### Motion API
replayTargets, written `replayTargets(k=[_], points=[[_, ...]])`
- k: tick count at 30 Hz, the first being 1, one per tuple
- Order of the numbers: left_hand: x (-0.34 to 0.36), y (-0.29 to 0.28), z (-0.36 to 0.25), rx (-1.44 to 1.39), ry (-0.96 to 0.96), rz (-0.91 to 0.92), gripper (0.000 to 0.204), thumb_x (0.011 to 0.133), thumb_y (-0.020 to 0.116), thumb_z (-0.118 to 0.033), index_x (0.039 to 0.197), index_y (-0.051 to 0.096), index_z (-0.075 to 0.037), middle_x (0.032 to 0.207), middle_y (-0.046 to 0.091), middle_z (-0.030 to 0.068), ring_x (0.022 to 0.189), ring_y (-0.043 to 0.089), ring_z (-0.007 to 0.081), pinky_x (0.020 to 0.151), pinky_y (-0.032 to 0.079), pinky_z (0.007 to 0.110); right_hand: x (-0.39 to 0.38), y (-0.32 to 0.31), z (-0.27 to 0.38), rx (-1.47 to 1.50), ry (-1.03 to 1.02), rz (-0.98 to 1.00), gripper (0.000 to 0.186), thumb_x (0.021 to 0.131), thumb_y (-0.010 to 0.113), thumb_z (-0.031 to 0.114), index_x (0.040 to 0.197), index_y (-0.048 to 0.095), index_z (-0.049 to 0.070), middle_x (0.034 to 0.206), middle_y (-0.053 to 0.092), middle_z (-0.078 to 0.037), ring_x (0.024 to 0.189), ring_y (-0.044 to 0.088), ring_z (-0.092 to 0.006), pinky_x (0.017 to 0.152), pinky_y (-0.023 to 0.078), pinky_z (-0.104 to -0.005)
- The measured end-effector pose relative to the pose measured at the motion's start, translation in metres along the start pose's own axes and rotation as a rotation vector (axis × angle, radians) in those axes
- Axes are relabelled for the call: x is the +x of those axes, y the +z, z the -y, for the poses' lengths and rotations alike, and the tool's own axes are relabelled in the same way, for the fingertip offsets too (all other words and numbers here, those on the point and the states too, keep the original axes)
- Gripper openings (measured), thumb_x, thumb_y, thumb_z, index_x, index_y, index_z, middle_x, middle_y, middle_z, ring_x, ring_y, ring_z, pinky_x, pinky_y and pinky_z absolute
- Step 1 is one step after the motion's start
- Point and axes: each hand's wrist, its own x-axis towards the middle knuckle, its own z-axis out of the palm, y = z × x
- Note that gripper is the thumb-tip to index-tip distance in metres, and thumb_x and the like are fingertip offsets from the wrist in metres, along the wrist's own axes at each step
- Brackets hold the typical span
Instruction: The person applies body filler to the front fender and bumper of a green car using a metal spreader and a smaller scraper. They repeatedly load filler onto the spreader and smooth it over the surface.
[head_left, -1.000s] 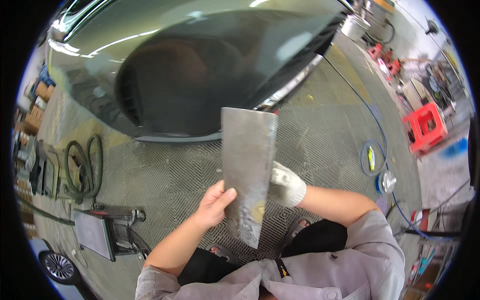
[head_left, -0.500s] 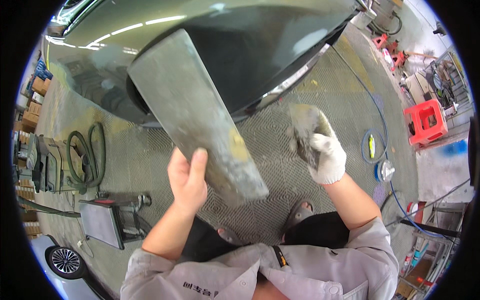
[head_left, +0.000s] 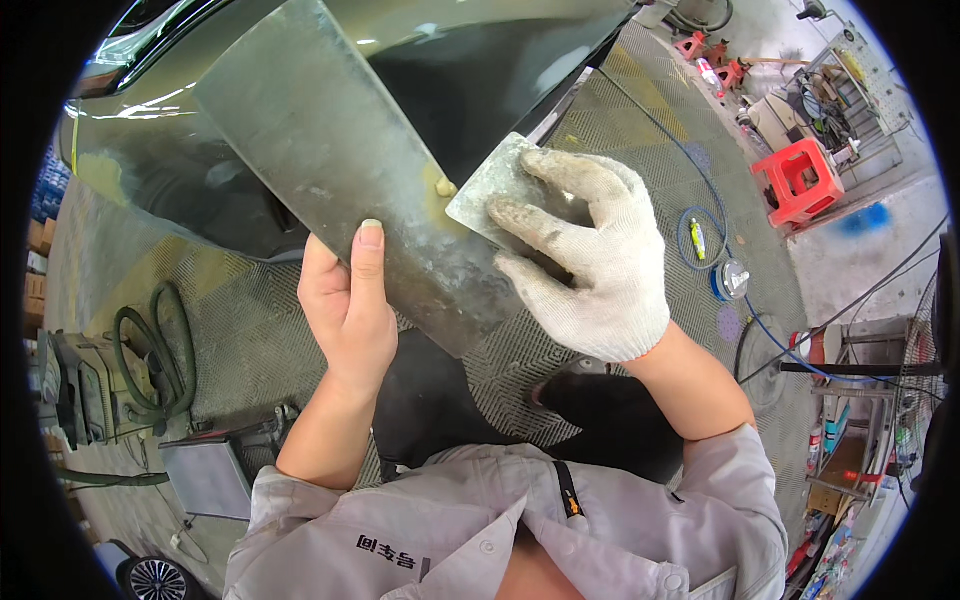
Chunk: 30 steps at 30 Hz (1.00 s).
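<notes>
My bare left hand (head_left: 350, 305) grips a long grey metal mixing plate (head_left: 310, 110) by its edge, thumb on top. The plate is smeared with dried residue and held slanting in front of me. A small lump of yellowish putty (head_left: 444, 187) sits near its right edge. My right hand (head_left: 605, 265), in a stained white knit glove, is closed on a flat, squarish putty spreader (head_left: 492, 190). Its fingers press on the spreader's face. The spreader's edge is at the plate's right side, beside the putty; whether it touches the lump I cannot tell.
A dark car body panel (head_left: 450, 90) with lighter patches stands ahead, behind the plate. To the right are a red plastic stool (head_left: 800, 183), a blue hose (head_left: 690, 235) and a cluttered metal shelf (head_left: 855, 430). A green hose (head_left: 180, 350) coils at the left.
My right hand has brought the spreader leftward and up to the plate's edge. The plate has moved up and left in view. The yellow putty patch on it looks smaller.
</notes>
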Motion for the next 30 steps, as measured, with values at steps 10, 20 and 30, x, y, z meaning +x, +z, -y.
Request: replayTargets(k=[10,20,30], points=[[0.011,-0.025,0.008,0.128,0.257,-0.255,0.024,0.124,0.059,-0.012,0.141,0.066,0.003,0.135,0.077,0.0122,0.12,0.072,0.0162,0.108,0.058,0.035,0.036,-0.011,-0.02,0.17,0.142,0.088,0.063,0.077,0.082,0.004,0.139,0.082,0.01,0.146,0.07,-0.02,0.135,0.07,-0.0392,0.116,0.058,-0.0478],[-0.053,-0.065,0.0,0.038,0.111,-0.218,0.034,0.123,0.056,-0.007,0.154,0.061,0.005,0.148,0.072,0.0131,0.129,0.07,0.0196,0.115,0.056,0.038,0.13,0.023,-0.036,-0.024,0.131,0.128,0.051,0.093,0.075,0.037,0.136,0.086,0.01,0.132,0.077,-0.022,0.119,0.078,-0.0416,0.109,0.062,-0.0473],[-0.064,-0.074,-0.007,0.03,0.115,-0.196,0.034,0.122,0.058,-0.009,0.153,0.063,0.004,0.144,0.074,0.0125,0.127,0.071,0.0191,0.114,0.055,0.037,0.14,0.024,-0.018,-0.207,0.184,0.256,0.054,0.093,0.074,0.037,0.14,0.085,0.012,0.129,0.075,-0.021,0.122,0.076,-0.04,0.111,0.06,-0.0463]])
